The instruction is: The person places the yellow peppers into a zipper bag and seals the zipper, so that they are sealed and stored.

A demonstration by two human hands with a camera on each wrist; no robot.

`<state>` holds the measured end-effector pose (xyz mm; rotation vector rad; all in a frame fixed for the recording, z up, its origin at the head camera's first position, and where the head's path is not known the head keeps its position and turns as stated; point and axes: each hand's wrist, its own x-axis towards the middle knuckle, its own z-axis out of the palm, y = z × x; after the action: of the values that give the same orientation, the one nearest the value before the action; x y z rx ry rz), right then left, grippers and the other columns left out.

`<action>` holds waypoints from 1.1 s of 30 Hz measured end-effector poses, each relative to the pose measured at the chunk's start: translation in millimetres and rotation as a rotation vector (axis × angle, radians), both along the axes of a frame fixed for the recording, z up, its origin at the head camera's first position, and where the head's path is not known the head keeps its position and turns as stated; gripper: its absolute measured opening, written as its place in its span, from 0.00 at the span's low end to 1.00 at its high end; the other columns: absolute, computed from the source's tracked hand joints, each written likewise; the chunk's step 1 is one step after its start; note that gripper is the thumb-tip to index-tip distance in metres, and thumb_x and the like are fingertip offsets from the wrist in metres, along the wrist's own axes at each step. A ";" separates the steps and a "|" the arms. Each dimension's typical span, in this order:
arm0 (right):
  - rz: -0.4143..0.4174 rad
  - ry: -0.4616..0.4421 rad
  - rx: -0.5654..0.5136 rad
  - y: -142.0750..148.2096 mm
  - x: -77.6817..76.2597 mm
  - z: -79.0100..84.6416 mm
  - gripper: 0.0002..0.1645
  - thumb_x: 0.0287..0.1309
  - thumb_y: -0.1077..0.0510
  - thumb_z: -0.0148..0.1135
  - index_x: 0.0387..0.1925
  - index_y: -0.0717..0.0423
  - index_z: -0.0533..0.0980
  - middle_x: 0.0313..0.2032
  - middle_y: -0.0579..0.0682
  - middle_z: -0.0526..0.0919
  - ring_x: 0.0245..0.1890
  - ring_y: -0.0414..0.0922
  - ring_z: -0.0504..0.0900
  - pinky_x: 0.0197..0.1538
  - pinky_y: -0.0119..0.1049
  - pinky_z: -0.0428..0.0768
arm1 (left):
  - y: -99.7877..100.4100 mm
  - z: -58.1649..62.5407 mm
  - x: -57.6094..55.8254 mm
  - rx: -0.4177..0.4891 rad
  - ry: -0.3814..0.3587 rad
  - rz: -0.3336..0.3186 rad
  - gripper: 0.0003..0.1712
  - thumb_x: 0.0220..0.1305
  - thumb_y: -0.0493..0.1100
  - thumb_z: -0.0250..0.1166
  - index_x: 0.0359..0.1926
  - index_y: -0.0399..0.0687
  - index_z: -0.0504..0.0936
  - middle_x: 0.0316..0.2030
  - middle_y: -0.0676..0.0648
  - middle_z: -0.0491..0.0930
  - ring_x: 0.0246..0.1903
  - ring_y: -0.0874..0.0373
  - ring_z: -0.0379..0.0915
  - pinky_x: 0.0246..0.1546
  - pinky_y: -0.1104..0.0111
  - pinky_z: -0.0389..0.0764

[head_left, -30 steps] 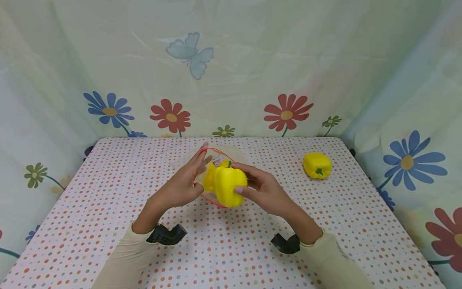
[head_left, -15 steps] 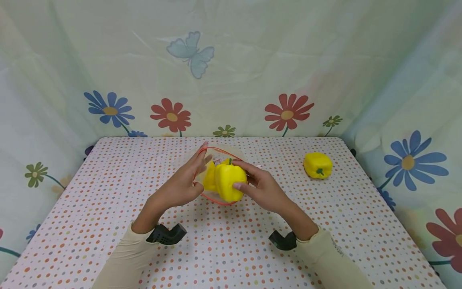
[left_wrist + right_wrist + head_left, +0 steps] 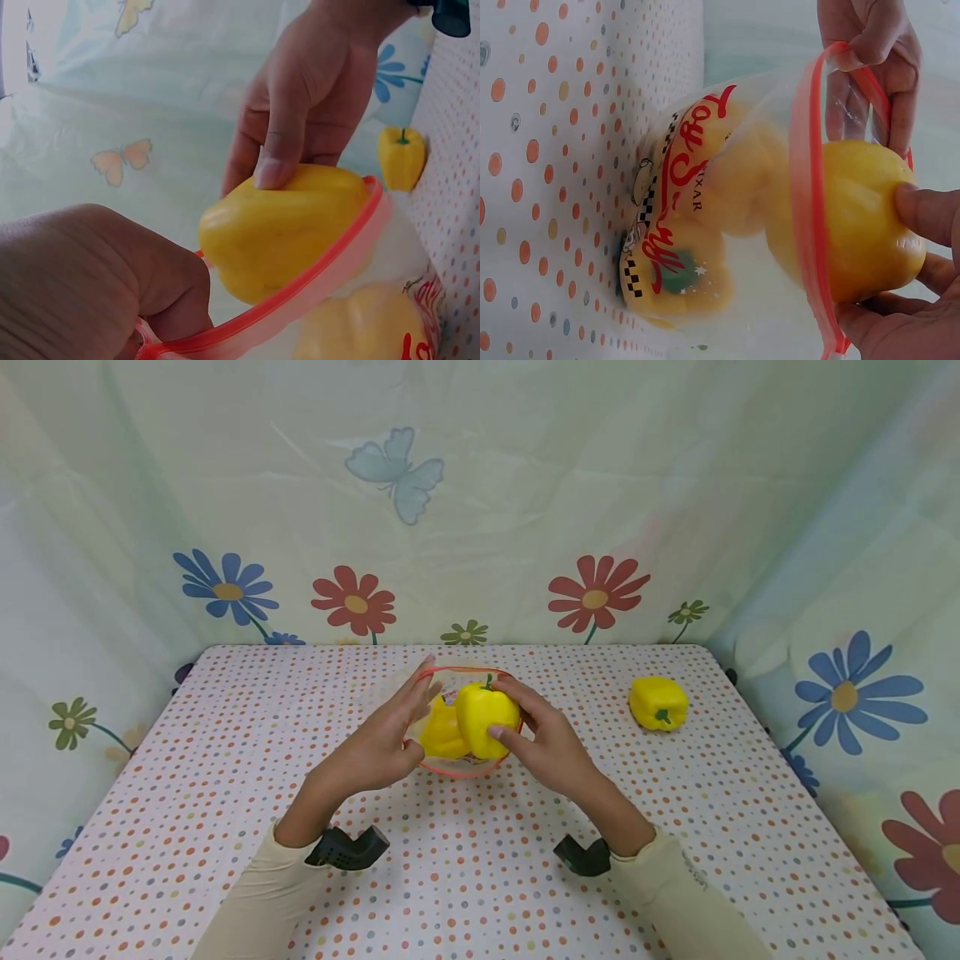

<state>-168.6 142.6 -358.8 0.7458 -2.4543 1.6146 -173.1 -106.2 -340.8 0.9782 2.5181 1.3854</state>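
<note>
My right hand [image 3: 551, 743] grips a yellow bell pepper [image 3: 486, 718] with a green stem, thumb on the near side. The pepper is partway through the mouth of a clear plastic zip bag [image 3: 754, 300] with a red rim [image 3: 810, 195] and red lettering. My left hand [image 3: 382, 739] holds the left side of that rim, its thumb bent over the edge and its long fingers extended in the opening. More yellow peppers [image 3: 679, 277] lie inside the bag, blurred through the plastic; one shows green. In the head view, a yellow pepper [image 3: 444, 732] shows left of the held one.
Another yellow bell pepper [image 3: 658, 703] lies on the table to the right, stem facing me. A white cloth with coloured dots [image 3: 480, 877] covers the table. Flower-printed curtains [image 3: 480, 510] close in the back and both sides.
My right hand has moved the pepper up and away from me, into the bag's mouth, with the rim now around it. My left hand stays nearly where it was.
</note>
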 end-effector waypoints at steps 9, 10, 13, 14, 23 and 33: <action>-0.135 0.044 0.116 -5.7 0.1 -0.6 0.32 0.58 0.67 0.65 0.64 0.58 0.70 0.71 0.54 0.60 0.70 0.51 0.60 0.62 0.43 0.68 | 1.5 2.5 3.0 0.011 0.010 -0.002 0.56 0.54 0.18 0.49 0.77 0.50 0.36 0.76 0.54 0.34 0.68 0.44 0.57 0.39 0.68 0.81; -0.145 0.049 0.125 -6.0 0.0 -0.9 0.32 0.58 0.67 0.65 0.64 0.57 0.70 0.71 0.54 0.60 0.70 0.51 0.60 0.62 0.43 0.68 | 1.5 2.6 3.4 0.012 0.012 -0.004 0.55 0.54 0.18 0.49 0.77 0.49 0.36 0.76 0.54 0.34 0.68 0.45 0.56 0.39 0.68 0.81; -0.162 0.073 0.145 -6.9 -0.6 -1.5 0.32 0.58 0.67 0.65 0.65 0.57 0.70 0.71 0.53 0.59 0.71 0.51 0.58 0.63 0.43 0.67 | 1.4 2.8 4.4 0.010 0.023 -0.007 0.55 0.54 0.18 0.50 0.77 0.48 0.36 0.76 0.53 0.34 0.68 0.45 0.57 0.41 0.67 0.81; -0.164 0.082 0.152 -7.3 -0.8 -1.7 0.33 0.58 0.67 0.65 0.65 0.57 0.69 0.72 0.53 0.58 0.71 0.51 0.58 0.63 0.44 0.67 | 1.4 2.9 4.6 0.010 0.025 -0.008 0.55 0.54 0.18 0.50 0.77 0.49 0.35 0.76 0.53 0.33 0.68 0.44 0.56 0.40 0.67 0.81; -0.189 0.145 0.196 -8.9 -1.4 -0.1 0.38 0.56 0.67 0.67 0.68 0.56 0.66 0.72 0.54 0.56 0.71 0.53 0.55 0.66 0.53 0.62 | 1.3 5.5 5.2 0.013 0.032 0.008 0.58 0.53 0.18 0.51 0.78 0.52 0.34 0.76 0.47 0.42 0.67 0.42 0.59 0.30 0.70 0.81; -0.217 0.143 0.215 -7.6 -1.2 1.0 0.32 0.56 0.66 0.67 0.64 0.58 0.71 0.67 0.54 0.68 0.68 0.51 0.64 0.64 0.48 0.66 | -0.2 6.0 6.2 0.023 0.055 0.005 0.57 0.52 0.17 0.50 0.77 0.49 0.35 0.76 0.52 0.36 0.69 0.45 0.56 0.42 0.64 0.81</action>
<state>-169.8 134.9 -357.7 0.5729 -2.5281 1.1947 -166.9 -106.4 -334.9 1.0292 2.5507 1.4111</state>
